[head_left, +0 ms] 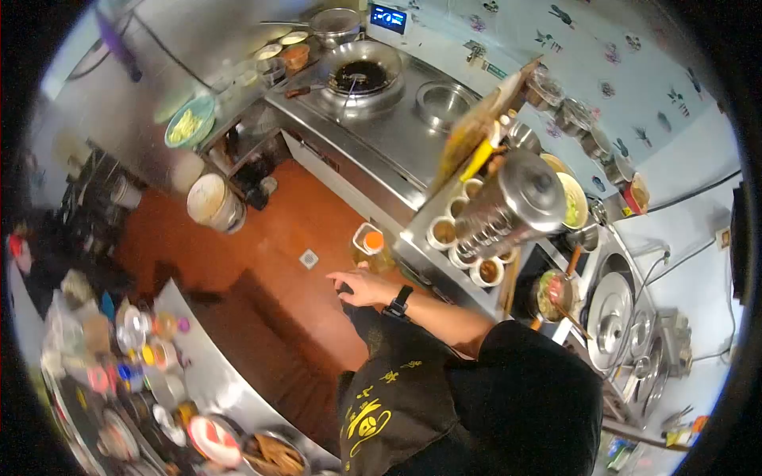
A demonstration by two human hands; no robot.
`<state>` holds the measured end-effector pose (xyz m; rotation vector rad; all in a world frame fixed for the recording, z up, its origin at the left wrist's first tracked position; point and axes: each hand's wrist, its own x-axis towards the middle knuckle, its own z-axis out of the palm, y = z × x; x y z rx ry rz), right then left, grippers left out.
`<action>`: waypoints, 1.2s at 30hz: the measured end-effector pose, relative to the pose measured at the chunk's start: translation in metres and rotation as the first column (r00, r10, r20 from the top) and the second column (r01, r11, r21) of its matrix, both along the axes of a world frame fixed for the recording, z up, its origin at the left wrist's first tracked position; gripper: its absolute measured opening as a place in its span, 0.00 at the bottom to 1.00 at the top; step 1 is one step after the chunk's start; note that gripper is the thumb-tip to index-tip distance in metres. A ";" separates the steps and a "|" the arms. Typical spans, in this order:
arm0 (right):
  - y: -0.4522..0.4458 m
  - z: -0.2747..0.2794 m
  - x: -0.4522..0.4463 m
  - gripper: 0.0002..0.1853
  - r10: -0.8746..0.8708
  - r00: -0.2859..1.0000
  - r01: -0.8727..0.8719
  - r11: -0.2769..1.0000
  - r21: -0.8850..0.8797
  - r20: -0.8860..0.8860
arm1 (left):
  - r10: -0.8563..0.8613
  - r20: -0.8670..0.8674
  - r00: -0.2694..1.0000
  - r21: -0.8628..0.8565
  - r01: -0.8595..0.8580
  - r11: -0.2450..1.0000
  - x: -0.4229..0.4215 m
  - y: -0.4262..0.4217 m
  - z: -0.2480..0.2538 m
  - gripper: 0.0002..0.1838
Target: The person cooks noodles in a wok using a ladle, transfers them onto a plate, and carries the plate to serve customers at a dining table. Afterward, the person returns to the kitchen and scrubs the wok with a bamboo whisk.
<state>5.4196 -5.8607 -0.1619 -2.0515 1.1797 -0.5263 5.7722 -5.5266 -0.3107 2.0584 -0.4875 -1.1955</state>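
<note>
Presently, my right grip [361, 285] is part-curled with one finger extended; whether it has hold of the small dark patch [345, 290] beneath, I cannot tell. The clear plastic jug with an orange cap [376, 252] stands just beyond my knuckles, beside the stainless-steel table [429, 258]; contact is unconfirmed. Advised: keep the forearm clear of the table's edge and the fingertips in sight. My left grip is out of frame.

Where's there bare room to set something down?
Bare steel: the stove top between the front edge and round basin; the opposite counter between the bottles and its edge. Crowded: around the tall steel pot, cups packed alongside.
</note>
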 end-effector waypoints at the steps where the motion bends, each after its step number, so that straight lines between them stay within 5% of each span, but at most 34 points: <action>1: -0.036 -0.010 0.006 0.28 -0.036 0.999 0.036 0.999 0.004 0.011 | -0.011 0.002 1.000 0.013 0.010 1.000 0.013 -0.034 -0.005 0.11; 5: -0.184 -0.052 0.033 0.28 -0.040 0.999 0.039 0.991 0.131 0.009 | 0.000 -0.033 0.999 0.103 0.003 0.995 0.054 -0.128 -0.007 0.13; 7: -0.245 -0.025 0.051 0.27 -0.026 0.991 0.031 0.999 0.039 -0.128 | 0.033 -0.069 0.997 0.121 -0.024 0.992 0.072 -0.170 -0.001 0.14; 8: -0.275 -0.025 0.061 0.26 -0.019 0.991 0.045 0.979 0.200 -0.131 | 0.057 -0.092 0.994 0.125 -0.045 0.991 0.082 -0.194 0.003 0.14; 12: -0.374 -0.037 0.102 0.19 -0.078 0.994 0.089 0.984 0.157 -0.072 | 0.143 -0.166 0.976 0.090 -0.129 0.987 0.142 -0.321 -0.002 0.16; 14: -0.421 -0.053 0.123 0.18 -0.063 0.984 0.103 0.965 0.242 -0.167 | 0.039 -0.075 0.996 0.198 -0.023 0.980 0.177 -0.388 -0.009 0.14; 15: -0.445 -0.058 0.138 0.18 -0.063 0.978 0.124 0.943 0.308 -0.200 | -0.319 0.058 0.946 0.066 0.315 0.947 0.203 -0.412 -0.022 0.17; 17: -0.489 -0.077 0.168 0.15 -0.108 0.964 0.160 0.964 0.210 -0.243 | -0.052 -0.050 0.997 -0.001 0.052 0.999 0.210 -0.489 -0.025 0.22; 22: -0.613 -0.155 0.241 0.15 -0.065 0.954 0.158 0.938 0.309 -0.292 | -0.231 -0.059 0.971 -0.119 0.223 0.968 0.272 -0.630 -0.036 0.20; 25: -0.694 -0.212 0.285 0.15 -0.049 0.969 0.135 0.927 0.349 -0.244 | -0.429 0.235 0.872 0.047 0.431 0.901 0.310 -0.652 -0.040 0.21; 27: -0.743 -0.244 0.316 0.16 -0.089 0.960 0.184 0.916 0.356 -0.267 | -0.181 0.052 0.982 -0.122 0.186 0.975 0.297 -0.681 0.018 0.21; 29: -0.800 -0.287 0.345 0.16 -0.114 0.948 0.204 0.935 0.289 -0.298 | -0.417 0.408 0.812 0.256 0.336 0.906 0.311 -0.636 -0.038 0.17; 31: -0.865 -0.299 0.388 0.17 -0.061 0.876 0.246 0.909 0.335 -0.479 | -0.543 0.396 0.741 0.420 0.379 0.824 0.280 -0.691 0.041 0.10; 32: -0.887 -0.331 0.406 0.13 -0.157 0.898 0.275 0.929 0.247 -0.410 | -0.389 0.366 0.846 0.302 0.287 0.909 0.291 -0.603 -0.048 0.07; 33: -0.906 -0.368 0.415 0.14 -0.170 0.897 0.222 0.971 0.085 -0.409 | 0.075 0.182 0.980 0.081 -0.091 0.993 0.264 -0.605 -0.036 0.08; 34: -0.916 -0.386 0.420 0.15 -0.170 0.885 0.229 0.970 0.087 -0.433 | -0.388 0.257 0.885 0.256 0.325 0.910 0.263 -0.656 0.034 0.09; 36: -0.946 -0.396 0.433 0.16 -0.163 0.854 0.258 0.957 0.130 -0.494 | -0.337 0.150 0.929 0.339 0.272 0.901 0.242 -0.624 0.025 0.13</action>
